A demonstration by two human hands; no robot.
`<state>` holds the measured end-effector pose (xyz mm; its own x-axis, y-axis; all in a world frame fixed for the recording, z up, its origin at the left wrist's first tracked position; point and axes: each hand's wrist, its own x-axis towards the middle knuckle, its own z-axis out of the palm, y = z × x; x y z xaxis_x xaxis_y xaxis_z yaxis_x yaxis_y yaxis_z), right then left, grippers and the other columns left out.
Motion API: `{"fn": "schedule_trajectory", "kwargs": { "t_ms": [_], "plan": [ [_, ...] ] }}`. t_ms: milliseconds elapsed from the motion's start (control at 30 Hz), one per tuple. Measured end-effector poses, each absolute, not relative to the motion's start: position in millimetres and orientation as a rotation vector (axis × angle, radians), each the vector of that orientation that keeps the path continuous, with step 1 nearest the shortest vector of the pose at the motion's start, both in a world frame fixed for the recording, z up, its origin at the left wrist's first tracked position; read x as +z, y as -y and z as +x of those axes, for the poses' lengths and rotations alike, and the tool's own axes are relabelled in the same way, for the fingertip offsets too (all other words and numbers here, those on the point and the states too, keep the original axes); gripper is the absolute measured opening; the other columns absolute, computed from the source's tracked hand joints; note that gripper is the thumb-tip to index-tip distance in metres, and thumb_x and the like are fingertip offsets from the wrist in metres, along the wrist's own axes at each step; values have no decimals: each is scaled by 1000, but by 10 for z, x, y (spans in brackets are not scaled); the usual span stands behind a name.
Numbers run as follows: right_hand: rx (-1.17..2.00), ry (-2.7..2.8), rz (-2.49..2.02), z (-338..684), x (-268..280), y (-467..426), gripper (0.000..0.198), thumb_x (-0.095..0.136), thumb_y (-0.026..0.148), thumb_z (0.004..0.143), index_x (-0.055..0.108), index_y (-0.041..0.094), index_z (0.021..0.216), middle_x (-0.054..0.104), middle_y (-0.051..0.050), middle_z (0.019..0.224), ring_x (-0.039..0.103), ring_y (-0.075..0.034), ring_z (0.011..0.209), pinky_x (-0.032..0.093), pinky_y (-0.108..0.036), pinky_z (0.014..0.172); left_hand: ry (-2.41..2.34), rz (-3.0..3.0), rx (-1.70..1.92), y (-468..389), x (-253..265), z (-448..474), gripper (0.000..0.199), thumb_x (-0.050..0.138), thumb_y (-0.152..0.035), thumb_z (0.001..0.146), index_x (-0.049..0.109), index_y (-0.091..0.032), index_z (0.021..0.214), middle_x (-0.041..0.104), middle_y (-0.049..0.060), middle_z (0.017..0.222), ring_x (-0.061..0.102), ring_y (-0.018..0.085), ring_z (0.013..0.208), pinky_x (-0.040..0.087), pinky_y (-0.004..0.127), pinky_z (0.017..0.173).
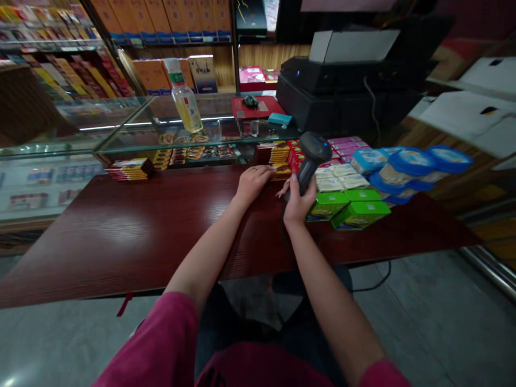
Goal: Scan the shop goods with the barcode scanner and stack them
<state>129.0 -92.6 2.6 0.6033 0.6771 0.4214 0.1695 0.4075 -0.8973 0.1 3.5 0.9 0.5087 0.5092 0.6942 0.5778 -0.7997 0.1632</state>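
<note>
The handling looks partway, with flat red-and-yellow packets (129, 169) stacked at ten o'clock on the dark-red wooden bench (177, 226), the right hand (300, 206) clamping its fingers round a dark-grey handheld scanner (312, 153) that rises toward one o'clock, and the left hand (253, 185) touching a small yellow packet (282, 171) at its fingers' three o'clock, gripped or not too blurred to tell.

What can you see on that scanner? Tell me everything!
The scanner is dark grey and looks like plastic, with a wide rounded head, a lit blue light and a slimmer handle. It is tilted, head uppermost, above the reddish-brown table, with the right grip wrapped around its handle. A dark cord below may be its own.
</note>
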Motion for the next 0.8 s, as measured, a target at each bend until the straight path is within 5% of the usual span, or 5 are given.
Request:
{"fn": "schedule_trajectory", "kwargs": {
  "t_ms": [267,400,667,800],
  "plan": [
    [434,1172,-1131,1284,-93,895,72,52,73,102,42,30,159,71,-12,107,76,-30,85,64,-46,74,877,-2818,-1005,-105,-31,51,35,61,-21,108,74,-18,141,72,13,149,69,26,141,55,42,121],
    [388,1110,-1084,1270,-47,955,68,42,73,106,37,33,160,71,-11,106,73,-28,78,62,-46,72,864,-2785,-1042,-69,6,-12,44,58,-24,110,65,-19,152,63,13,161,58,25,153,46,45,130],
    [498,1036,-831,1166,248,1179,24,67,53,101,60,32,110,64,-3,84,61,-20,59,58,-41,61,1447,-2250,-1125,-41,117,-1758,57,49,-14,104,59,-27,158,57,7,167,52,22,157,40,41,132],
    [875,1110,-801,995,303,1262,27,75,51,95,61,27,93,65,-1,81,60,-16,55,59,-36,57,1885,-1876,-974,35,204,-3001,71,43,-10,100,43,-23,170,39,7,179,33,22,168,28,43,138]
  ]
}}
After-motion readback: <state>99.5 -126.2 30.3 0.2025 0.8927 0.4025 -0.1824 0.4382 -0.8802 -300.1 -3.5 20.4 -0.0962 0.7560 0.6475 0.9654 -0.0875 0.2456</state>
